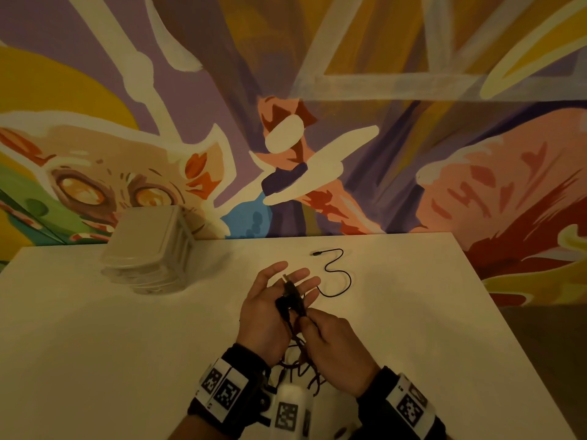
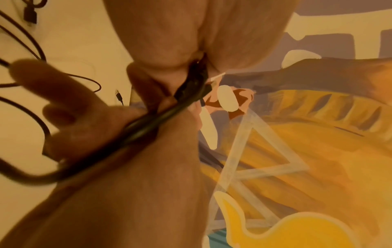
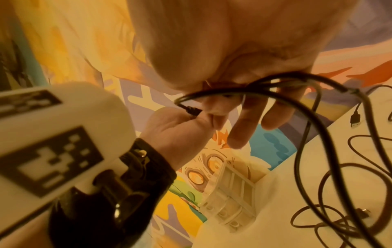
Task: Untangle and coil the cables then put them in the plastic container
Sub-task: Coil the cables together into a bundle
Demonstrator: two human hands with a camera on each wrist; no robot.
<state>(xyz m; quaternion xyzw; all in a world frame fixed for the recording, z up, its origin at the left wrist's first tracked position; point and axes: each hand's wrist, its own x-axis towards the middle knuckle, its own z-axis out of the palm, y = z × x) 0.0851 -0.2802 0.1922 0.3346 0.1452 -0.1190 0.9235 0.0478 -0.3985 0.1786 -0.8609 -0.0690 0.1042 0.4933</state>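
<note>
Several black cables are tangled together. My left hand (image 1: 270, 303) is held palm up above the white table (image 1: 127, 344), fingers straight. A black plug (image 1: 289, 289) and its cable lie across the palm, and in the right wrist view the left thumb (image 3: 205, 117) presses that plug (image 3: 192, 110). My right hand (image 1: 333, 341) pinches the same strands just below the left palm. Loose loops (image 1: 301, 366) hang between my wrists onto the table. One thin cable (image 1: 338, 274) trails away in an S-curve past my fingers. Clear plastic containers (image 1: 149, 252) stand stacked at the far left.
A painted wall runs along the table's far edge. The table's right edge (image 1: 495, 312) slants close to my right arm. More cable loops (image 3: 339, 201) and a USB plug (image 3: 355, 119) lie on the table in the right wrist view.
</note>
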